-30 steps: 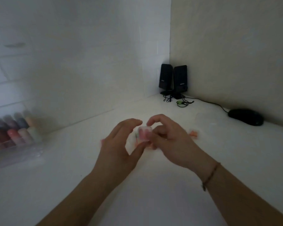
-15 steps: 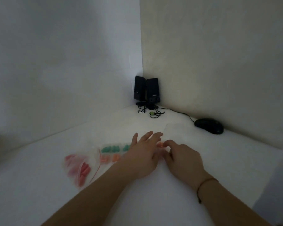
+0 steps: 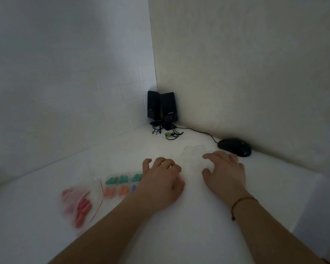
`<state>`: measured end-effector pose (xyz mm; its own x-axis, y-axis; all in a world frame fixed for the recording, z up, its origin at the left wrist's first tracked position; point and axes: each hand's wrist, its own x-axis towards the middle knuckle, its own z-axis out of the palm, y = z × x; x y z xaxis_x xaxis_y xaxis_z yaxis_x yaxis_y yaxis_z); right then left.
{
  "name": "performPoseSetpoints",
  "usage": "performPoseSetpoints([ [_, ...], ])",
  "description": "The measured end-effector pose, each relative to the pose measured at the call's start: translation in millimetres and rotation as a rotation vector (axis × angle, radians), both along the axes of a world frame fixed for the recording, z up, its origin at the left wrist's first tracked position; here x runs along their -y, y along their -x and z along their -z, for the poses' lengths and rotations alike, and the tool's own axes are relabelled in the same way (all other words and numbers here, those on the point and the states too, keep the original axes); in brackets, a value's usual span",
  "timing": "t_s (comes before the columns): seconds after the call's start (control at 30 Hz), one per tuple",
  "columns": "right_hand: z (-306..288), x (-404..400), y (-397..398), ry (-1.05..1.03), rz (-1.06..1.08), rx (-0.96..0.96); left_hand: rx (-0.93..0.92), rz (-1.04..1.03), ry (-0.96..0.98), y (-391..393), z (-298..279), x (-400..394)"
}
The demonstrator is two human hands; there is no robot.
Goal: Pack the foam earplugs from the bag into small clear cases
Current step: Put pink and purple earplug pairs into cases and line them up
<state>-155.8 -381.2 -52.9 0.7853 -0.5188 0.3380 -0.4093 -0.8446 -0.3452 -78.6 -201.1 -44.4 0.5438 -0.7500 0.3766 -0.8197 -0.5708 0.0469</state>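
The scene is dim and flat, with a grey-blue cast and soft grain. The brightest patch on the bench (image 3: 179, 216) lies just in front of the black speakers (image 3: 161, 109), in the corner; brightness falls off away from them. Shadows are faint and diffuse. Wide-angle distortion bows the wall lines left of the speakers. The bag (image 3: 80, 202) of earplugs looks smeared and soft.

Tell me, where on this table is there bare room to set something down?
Bare table shows between the two forearms, and left of the speakers along the wall. It is crowded by the left hand: bag, filled cases, and clear cases beyond the right hand.
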Motion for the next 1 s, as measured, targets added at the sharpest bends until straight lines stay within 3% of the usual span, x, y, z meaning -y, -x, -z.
performPoseSetpoints([
  [0.13, 1.8, -8.8, -2.2, 0.150, -0.088, -0.041, -0.028, -0.021, 0.084, 3.1, -2.8, 0.4],
  [0.3, -1.1, -12.3, 1.4, 0.162, -0.048, -0.016, -0.073, -0.003, 0.207, 8.1, 0.3, -8.0],
  [0.4, -5.6, -24.3, 7.5, 0.006, -0.156, 0.315, -0.177, -0.033, 0.243, 20.2, -10.7, -24.5],
  [0.43, -10.2, -33.1, 10.8, -0.077, -0.249, 0.456, -0.335, -0.056, 0.302, 27.0, -20.5, -30.6],
  [0.53, -34.4, -73.4, 17.6, -0.136, -0.629, 0.664, -1.299, -0.017, 0.717, 43.3, -54.1, -52.6],
  [0.57, -43.3, -88.7, 18.1, -0.135, -0.742, 0.681, -1.517, 0.051, 0.829, 45.6, -63.6, -63.9],
  [0.6, -50.8, -103.2, 16.3, -0.139, -0.826, 0.695, -1.620, 0.118, 0.903, 44.2, -69.4, -76.8],
  [0.67, -63.8, -128.0, 7.5, -0.121, -0.926, 0.740, -1.605, 0.175, 1.003, 40.8, -79.4, -103.1],
  [0.8, -79.3, -173.1, -24.4, 0.155, -0.906, 0.949, -1.389, 0.260, 1.225, 25.4, -90.1, -149.7],
  [0.87, -84.2, -195.8, -38.0, 0.083, -0.901, 1.000, -1.365, 0.291, 1.365, 14.0, -91.9, -169.3],
  [1.0, -78.2, -228.4, -50.4, -0.065, -0.954, 1.009, -1.484, 0.401, 1.552, -3.3, -77.4, -197.8],
])
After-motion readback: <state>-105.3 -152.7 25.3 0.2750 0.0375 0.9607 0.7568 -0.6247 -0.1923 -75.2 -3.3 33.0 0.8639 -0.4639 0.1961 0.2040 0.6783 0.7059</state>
